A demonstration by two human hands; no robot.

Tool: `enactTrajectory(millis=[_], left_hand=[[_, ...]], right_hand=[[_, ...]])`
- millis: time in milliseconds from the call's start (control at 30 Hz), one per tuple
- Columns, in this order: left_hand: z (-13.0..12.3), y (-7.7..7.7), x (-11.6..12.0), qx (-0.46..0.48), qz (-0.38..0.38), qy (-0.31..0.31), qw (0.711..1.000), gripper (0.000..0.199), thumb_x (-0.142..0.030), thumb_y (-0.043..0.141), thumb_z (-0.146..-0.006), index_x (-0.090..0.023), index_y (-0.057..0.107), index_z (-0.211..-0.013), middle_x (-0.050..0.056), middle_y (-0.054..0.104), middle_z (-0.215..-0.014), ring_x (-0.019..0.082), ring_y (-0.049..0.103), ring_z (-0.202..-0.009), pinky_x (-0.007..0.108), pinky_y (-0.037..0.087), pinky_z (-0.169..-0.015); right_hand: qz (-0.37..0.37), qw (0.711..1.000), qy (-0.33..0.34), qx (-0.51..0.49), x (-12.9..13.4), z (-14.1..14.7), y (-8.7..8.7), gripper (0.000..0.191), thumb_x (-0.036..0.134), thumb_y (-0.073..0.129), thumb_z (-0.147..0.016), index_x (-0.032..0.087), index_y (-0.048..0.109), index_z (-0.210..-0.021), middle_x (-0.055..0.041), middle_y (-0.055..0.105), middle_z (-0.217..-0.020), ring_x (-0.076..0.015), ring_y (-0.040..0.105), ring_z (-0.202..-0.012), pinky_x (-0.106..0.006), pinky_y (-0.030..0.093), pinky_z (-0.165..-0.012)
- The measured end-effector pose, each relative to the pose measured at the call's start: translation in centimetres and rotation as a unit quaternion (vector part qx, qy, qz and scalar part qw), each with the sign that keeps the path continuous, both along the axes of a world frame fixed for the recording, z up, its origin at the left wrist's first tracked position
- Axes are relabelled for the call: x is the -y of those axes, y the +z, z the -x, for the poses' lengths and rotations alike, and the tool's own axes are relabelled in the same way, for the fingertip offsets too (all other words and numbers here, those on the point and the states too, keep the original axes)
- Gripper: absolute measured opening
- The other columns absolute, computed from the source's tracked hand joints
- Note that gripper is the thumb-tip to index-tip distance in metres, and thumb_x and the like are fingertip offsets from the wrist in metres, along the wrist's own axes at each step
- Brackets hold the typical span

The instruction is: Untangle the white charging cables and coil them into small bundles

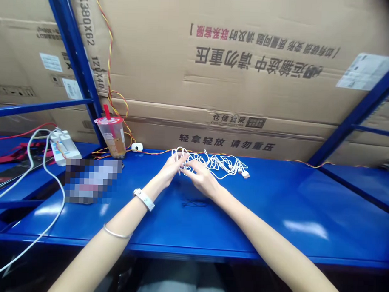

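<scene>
Forearms [267, 240] are stretching over the blue shelf [307, 197]!
Left hand [172, 168] is pinching white cables [212, 162], tangled toward the back; whether the right hand [203, 179] is gripping, I can't tell. Loops are probably needing gentle parting.

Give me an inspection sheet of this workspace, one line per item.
Surface: glossy blue shelf top.
Job's things: tangled white cables with plugs, near the back edge.
Clutter: plastic cup with a red straw; small white case; pixelated object, identity unclear; thin dark strands.
Hands: left hand grips cable loops; right hand is at the same loops, grip unclear.
Cables: white cord at left; red-yellow wire behind the cup.
Surroundings: printed cardboard, blue posts.
</scene>
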State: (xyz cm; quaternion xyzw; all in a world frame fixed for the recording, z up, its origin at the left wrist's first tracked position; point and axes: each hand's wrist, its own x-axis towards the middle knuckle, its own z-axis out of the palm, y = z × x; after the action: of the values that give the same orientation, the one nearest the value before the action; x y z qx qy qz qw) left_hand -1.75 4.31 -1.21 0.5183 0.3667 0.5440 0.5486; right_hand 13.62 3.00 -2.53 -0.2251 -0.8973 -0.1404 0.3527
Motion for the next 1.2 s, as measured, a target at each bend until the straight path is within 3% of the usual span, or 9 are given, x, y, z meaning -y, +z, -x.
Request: enactTrajectory(millis=[200,333,467,567,633,700,867,1033,1200], left_hand=[[-0.3,-0.2,0.3,-0.009,-0.023,0.020,0.999,0.026,-0.040,0.068,-0.075,-0.015,0.061,-0.076,0.004,0.063,-0.076,0.013,0.058,-0.068,0.023,0.045,-0.061],[0.1,0.4,0.0,0.056,-0.020,0.021,0.998,0.026,-0.040,0.063,-0.079,-0.015,0.057,-0.080,0.006,0.064,-0.082,0.016,0.062,-0.075,0.027,0.050,-0.069],[0.5,0.8,-0.1,0.097,-0.013,0.034,0.995,0.025,-0.038,0.065,-0.078,-0.017,0.052,-0.076,0.001,0.057,-0.068,0.014,0.061,-0.069,0.029,0.051,-0.068],[0.7,0.8,-0.3,0.109,-0.013,0.045,0.993,0.027,-0.038,0.066,-0.077,-0.018,0.049,-0.076,-0.002,0.052,-0.063,0.012,0.057,-0.060,0.027,0.050,-0.064],[0.9,0.8,-0.4,0.108,-0.014,0.059,0.992,0.027,-0.038,0.066,-0.077,-0.019,0.048,-0.076,-0.003,0.051,-0.062,0.010,0.055,-0.057,0.026,0.048,-0.062],[1.2,0.9,-0.6,0.090,-0.031,0.073,0.993,0.025,-0.038,0.065,-0.078,-0.019,0.048,-0.076,-0.003,0.051,-0.062,0.010,0.053,-0.056,0.024,0.046,-0.060],[1.4,1.1,-0.5,-0.010,-0.089,0.095,0.991,0.024,-0.039,0.065,-0.078,-0.018,0.053,-0.082,-0.002,0.053,-0.062,0.011,0.051,-0.056,0.023,0.042,-0.056],[-0.3,0.7,0.8,-0.100,-0.118,-0.003,0.988,0.033,-0.038,0.072,-0.071,-0.017,0.059,-0.092,0.004,0.062,-0.086,0.014,0.058,-0.074,0.023,0.044,-0.062],[-2.1,0.6,2.0,-0.036,-0.114,-0.035,0.992,0.039,-0.037,0.071,-0.074,-0.020,0.060,-0.107,0.006,0.063,-0.104,0.015,0.059,-0.089,0.023,0.046,-0.070]], right_hand=[[0.001,0.999,0.038,0.038,0.2,0.6,-0.1,0.027,0.019,0.037,-0.096,0.019,0.064,-0.099,-0.0116,0.064,-0.102,-0.0231,0.055,-0.100,-0.040,0.046,-0.088],[0.019,0.997,-0.070,-0.011,0.0,-1.1,1.8,0.025,0.031,0.045,-0.093,0.016,0.061,-0.106,-0.0142,0.062,-0.100,-0.0253,0.055,-0.097,-0.041,0.044,-0.085],[0.155,0.978,-0.138,0.002,-0.7,-3.9,3.6,0.033,0.044,0.055,-0.088,0.016,0.062,-0.105,-0.0115,0.063,-0.099,-0.0246,0.057,-0.092,-0.037,0.043,-0.081],[0.315,0.941,-0.110,0.056,-1.4,-5.6,4.2,0.031,0.046,0.058,-0.084,0.018,0.066,-0.096,-0.0060,0.067,-0.090,-0.0203,0.059,-0.081,-0.030,0.044,-0.072],[0.367,0.921,-0.089,0.094,-1.8,-6.4,4.4,0.025,0.042,0.058,-0.084,0.018,0.069,-0.085,-0.0044,0.068,-0.086,-0.0193,0.060,-0.080,-0.028,0.043,-0.071],[0.372,0.918,-0.090,0.106,-2.0,-7.0,4.5,0.024,0.038,0.058,-0.084,0.018,0.069,-0.078,-0.0045,0.069,-0.086,-0.0199,0.060,-0.082,-0.028,0.042,-0.072],[0.406,0.908,-0.097,0.034,-1.9,-7.8,5.2,0.028,0.042,0.055,-0.084,0.019,0.071,-0.083,-0.0035,0.070,-0.087,-0.0189,0.062,-0.082,-0.027,0.043,-0.073],[0.418,0.905,-0.055,-0.053,-0.9,-6.9,6.4,0.037,0.047,0.053,-0.085,0.016,0.070,-0.076,-0.0043,0.068,-0.074,-0.0164,0.058,-0.069,-0.026,0.041,-0.063],[0.453,0.885,-0.009,-0.109,0.2,-5.0,6.8,0.045,0.051,0.050,-0.086,0.016,0.062,-0.062,-0.0017,0.060,-0.060,-0.0117,0.047,-0.055,-0.024,0.034,-0.055]])
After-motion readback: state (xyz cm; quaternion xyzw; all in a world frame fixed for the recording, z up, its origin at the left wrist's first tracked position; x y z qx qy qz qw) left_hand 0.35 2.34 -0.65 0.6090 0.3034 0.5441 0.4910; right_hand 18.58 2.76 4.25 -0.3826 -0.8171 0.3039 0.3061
